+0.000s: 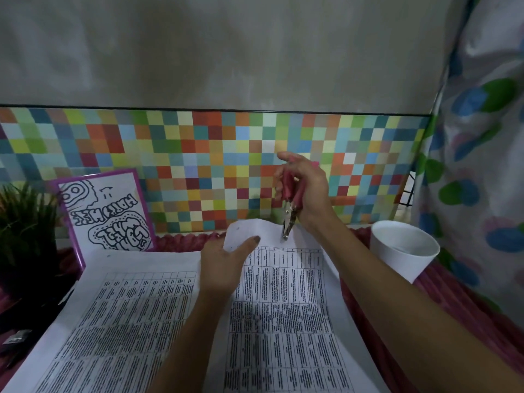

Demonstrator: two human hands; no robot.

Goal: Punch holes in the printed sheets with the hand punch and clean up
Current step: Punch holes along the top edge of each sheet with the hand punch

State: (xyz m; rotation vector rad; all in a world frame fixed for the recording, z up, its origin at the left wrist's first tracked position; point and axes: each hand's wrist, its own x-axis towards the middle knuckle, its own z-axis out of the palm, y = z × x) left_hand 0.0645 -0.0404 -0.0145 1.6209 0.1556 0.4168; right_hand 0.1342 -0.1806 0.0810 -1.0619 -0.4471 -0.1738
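A printed sheet (286, 302) covered in table text lies in front of me with its far edge lifted. My left hand (224, 268) holds that raised edge, thumb on top near the upper left corner. My right hand (304, 188) grips a hand punch (290, 214) with red handles, metal jaws pointing down onto the sheet's top margin. A second printed sheet (119, 316) lies flat to the left, partly under my left forearm.
A white cup (402, 251) stands right of the sheets. A purple-framed drawing (105, 214) leans on the coloured tile wall, with a green plant (25, 222) at the far left. A patterned curtain (479, 154) hangs on the right. A red cloth (453, 302) covers the table.
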